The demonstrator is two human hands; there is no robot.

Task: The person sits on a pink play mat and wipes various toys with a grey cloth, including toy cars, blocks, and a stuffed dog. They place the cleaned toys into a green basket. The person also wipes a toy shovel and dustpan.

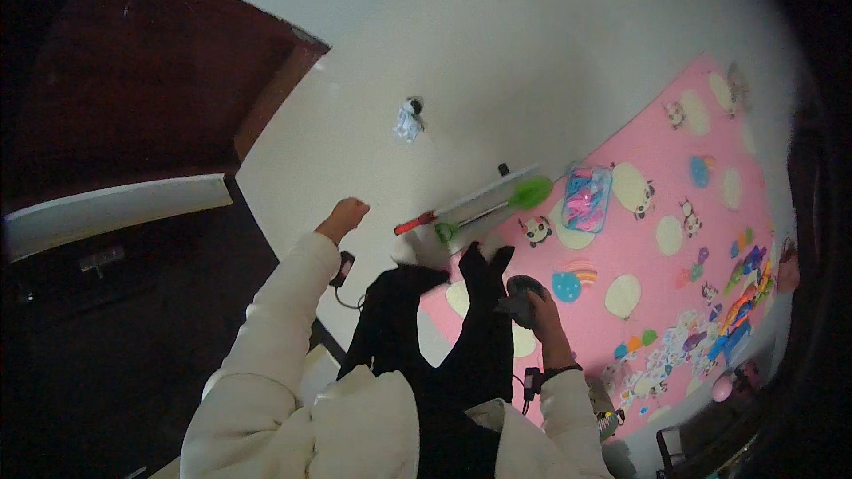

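Observation:
My left hand (346, 218) is in a loose fist over the pale floor, with nothing visible in it. In my right hand (547, 319) is a dark grey rounded object (522, 299), held above the pink mat beside my leg; its exact kind is unclear. Ahead of my feet lies a long pale item with a red handle (414, 223), perhaps a toy sword. Alongside it is a green toy (531, 193) with a thin rod and a broad end. A clear plastic box (587, 199) of pink and blue pieces stands on the mat's edge.
The pink patterned mat (622, 296) spreads to the right, with scattered cards (672, 352) and several colourful toys (749, 293) at its far side. A small white figure with a dark head (409, 121) lies on the floor ahead. Dark red furniture (153, 73) stands at left.

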